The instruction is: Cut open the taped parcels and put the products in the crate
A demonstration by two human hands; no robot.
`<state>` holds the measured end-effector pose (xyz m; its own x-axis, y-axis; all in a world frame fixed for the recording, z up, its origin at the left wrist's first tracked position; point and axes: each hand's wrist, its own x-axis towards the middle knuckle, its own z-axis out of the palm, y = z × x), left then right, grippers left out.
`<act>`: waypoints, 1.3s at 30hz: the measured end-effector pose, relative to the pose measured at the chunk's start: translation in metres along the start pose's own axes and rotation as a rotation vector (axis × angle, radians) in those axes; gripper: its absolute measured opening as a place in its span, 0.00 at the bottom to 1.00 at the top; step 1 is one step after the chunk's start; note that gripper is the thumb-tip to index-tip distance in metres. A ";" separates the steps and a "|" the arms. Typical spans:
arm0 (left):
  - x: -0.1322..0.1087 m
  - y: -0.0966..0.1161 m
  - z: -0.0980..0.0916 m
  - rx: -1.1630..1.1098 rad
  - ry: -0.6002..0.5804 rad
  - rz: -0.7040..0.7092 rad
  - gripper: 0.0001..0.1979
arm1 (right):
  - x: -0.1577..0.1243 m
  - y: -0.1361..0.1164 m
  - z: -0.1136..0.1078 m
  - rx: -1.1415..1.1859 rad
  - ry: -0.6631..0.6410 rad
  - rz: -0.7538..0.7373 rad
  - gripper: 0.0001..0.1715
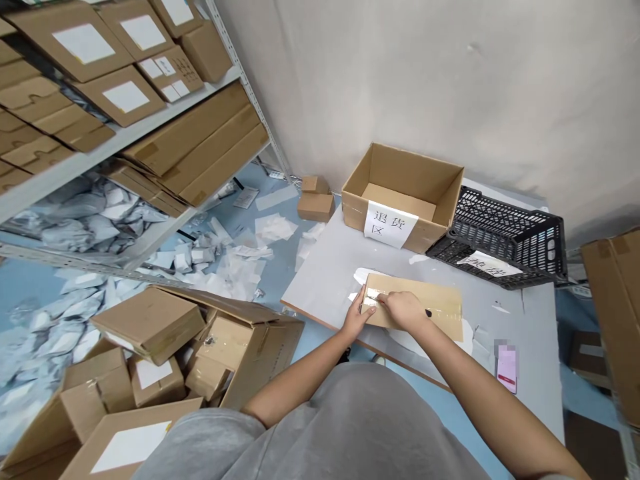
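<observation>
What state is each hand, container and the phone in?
Left hand: gripping the parcel's end
Right hand: fingers curled on top, grip unclear
Parcel: lying flat, appears closed
Labelled carton: open-topped
Black crate: open-topped
Phone: screen lit
Large carton: open, holding boxes

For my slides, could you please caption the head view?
Left hand holds a cardboard box at a table, right hand at its top.

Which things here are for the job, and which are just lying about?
Probably for the job:
cardboard box, held by the left hand, right hand on top
grey table beneath

Untouched, perhaps just lying about:
phone
papers on the floor
black crate
open labelled carton
</observation>
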<state>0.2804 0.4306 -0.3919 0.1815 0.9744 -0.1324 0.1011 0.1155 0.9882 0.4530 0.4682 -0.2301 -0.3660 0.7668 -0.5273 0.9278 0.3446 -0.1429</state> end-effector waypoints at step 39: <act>0.031 0.012 -0.024 0.290 -0.029 0.080 0.41 | -0.093 0.135 0.030 0.035 0.007 0.330 0.21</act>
<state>0.2641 0.4665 -0.3822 0.2270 0.9719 -0.0617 0.3597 -0.0248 0.9327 0.6143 0.4264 -0.2255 -0.0458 0.8377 -0.5442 0.9983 0.0584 0.0058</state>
